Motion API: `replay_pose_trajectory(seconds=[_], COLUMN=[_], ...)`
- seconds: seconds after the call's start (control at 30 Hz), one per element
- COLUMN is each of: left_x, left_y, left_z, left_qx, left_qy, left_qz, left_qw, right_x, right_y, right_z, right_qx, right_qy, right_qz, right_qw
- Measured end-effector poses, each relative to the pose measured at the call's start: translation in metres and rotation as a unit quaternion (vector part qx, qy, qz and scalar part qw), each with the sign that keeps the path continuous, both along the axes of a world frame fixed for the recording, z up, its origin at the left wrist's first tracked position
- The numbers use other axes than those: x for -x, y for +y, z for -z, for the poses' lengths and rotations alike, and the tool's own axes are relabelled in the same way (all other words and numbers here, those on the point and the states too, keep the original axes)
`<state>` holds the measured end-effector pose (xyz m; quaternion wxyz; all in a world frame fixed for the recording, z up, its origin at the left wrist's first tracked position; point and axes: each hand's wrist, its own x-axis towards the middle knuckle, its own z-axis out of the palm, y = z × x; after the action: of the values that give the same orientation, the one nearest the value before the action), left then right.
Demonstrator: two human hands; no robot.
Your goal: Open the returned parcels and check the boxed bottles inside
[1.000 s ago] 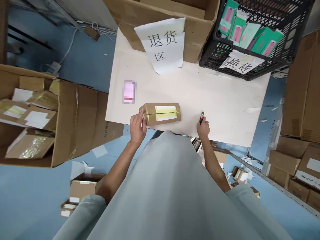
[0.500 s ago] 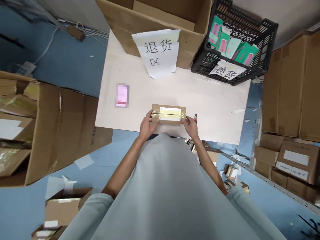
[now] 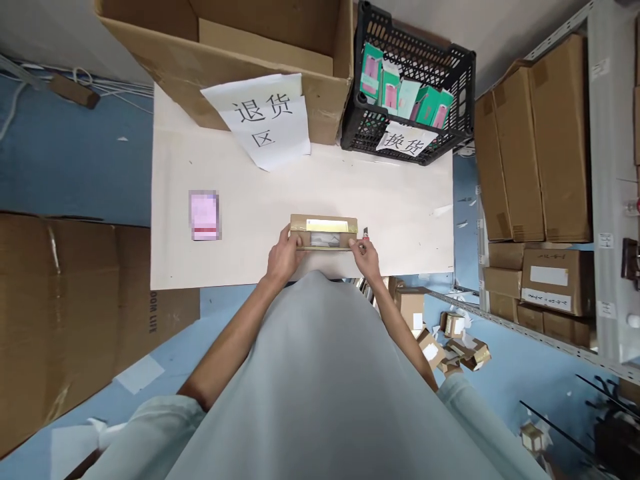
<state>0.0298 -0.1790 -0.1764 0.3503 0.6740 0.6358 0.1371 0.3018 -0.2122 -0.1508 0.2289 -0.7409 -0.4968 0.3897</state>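
Note:
A small cardboard box (image 3: 299,223) lies at the table's near edge with its top flaps parted. Through the gap something whitish (image 3: 325,239) shows inside, its kind unclear. A pale yellow label strip (image 3: 326,225) is on the far flap. My left hand (image 3: 285,255) grips the box's left end, and my right hand (image 3: 366,257) grips the right end, thumbs at the opening. Just beyond my right fingers lies a box cutter (image 3: 365,232) with a red part, on the table.
On the white table (image 3: 400,200) stand a big carton (image 3: 325,100) with a paper sign and a black crate (image 3: 415,123) of green boxes. A blurred pink packet (image 3: 205,215) lies left. Cartons fill the shelf (image 3: 613,200) at right; another large carton (image 3: 85,313) stands left.
The box's top, closed along a slit line before, is now opened, its flaps lifted apart by both hands. The view has shifted to the right.

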Motion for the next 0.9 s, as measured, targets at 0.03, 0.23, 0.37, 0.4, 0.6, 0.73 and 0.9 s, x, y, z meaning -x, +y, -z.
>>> replay_pose_trajectory(seconds=[0.03, 0.23, 0.37, 0.4, 0.6, 0.73, 0.9], left_x=[-0.002, 0.000, 0.009, 0.011, 0.012, 0.006, 0.004], left_y=[-0.004, -0.023, -0.036, -0.039, -0.041, -0.030, -0.020], left_z=[-0.002, -0.018, -0.017, -0.015, 0.003, 0.013, 0.019], left_qx=[-0.007, -0.022, -0.005, -0.004, 0.002, 0.003, -0.013], left_qy=[0.006, -0.014, -0.095, -0.116, -0.164, -0.089, -0.056], left_qz=[-0.005, -0.001, -0.023, -0.028, -0.047, -0.060, -0.059], left_qw=[1.000, 1.000, 0.995, 0.993, 0.985, 0.994, 0.997], right_x=[-0.001, -0.022, -0.035, -0.037, -0.036, -0.023, -0.012], right_y=[-0.001, 0.011, 0.035, 0.041, 0.067, 0.091, 0.120], right_z=[-0.001, 0.001, 0.002, 0.001, -0.003, 0.011, 0.017], right_qx=[-0.008, -0.014, -0.049, -0.050, -0.043, -0.009, 0.078], right_qy=[0.017, 0.068, 0.015, 0.001, -0.043, -0.078, -0.079], right_qz=[0.009, 0.000, -0.132, -0.168, -0.199, -0.100, -0.030], right_qw=[1.000, 0.998, 0.990, 0.984, 0.978, 0.992, 0.993])
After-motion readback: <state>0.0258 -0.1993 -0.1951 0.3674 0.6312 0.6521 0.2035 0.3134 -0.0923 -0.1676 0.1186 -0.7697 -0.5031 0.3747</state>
